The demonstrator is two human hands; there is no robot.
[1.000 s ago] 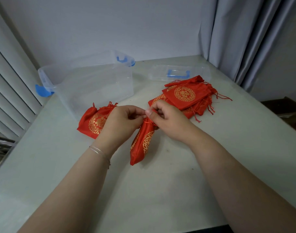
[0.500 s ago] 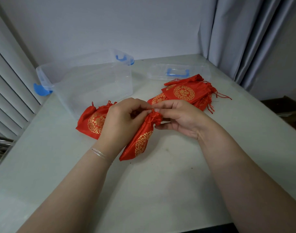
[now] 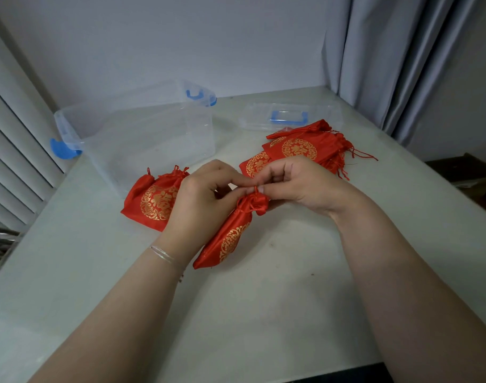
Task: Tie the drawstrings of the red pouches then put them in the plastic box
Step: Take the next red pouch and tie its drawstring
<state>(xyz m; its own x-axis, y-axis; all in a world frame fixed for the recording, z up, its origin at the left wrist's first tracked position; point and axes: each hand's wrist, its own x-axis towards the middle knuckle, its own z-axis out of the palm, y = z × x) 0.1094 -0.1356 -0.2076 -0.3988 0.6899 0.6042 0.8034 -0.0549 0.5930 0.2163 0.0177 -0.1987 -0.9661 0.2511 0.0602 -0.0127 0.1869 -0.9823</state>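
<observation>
left hand (image 3: 203, 200), right hand (image 3: 300, 183): both pinch drawstring (image 3: 255, 190) | red pouch (image 3: 230, 233) hangs below fingertips

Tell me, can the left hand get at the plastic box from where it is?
Probably yes. The box stands open just beyond the left hand with nothing between, though that hand is pinching the pouch strings.

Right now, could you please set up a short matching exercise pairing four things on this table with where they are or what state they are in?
Things:
1. plastic box
2. lid
3. held pouch
4. pouch pile

States:
A. mouth cinched, both hands pinching its strings
B. far right, flat, loose strings
C. far left, open
D. flat, behind the pile

Pairs: 1-C, 2-D, 3-A, 4-B
</observation>
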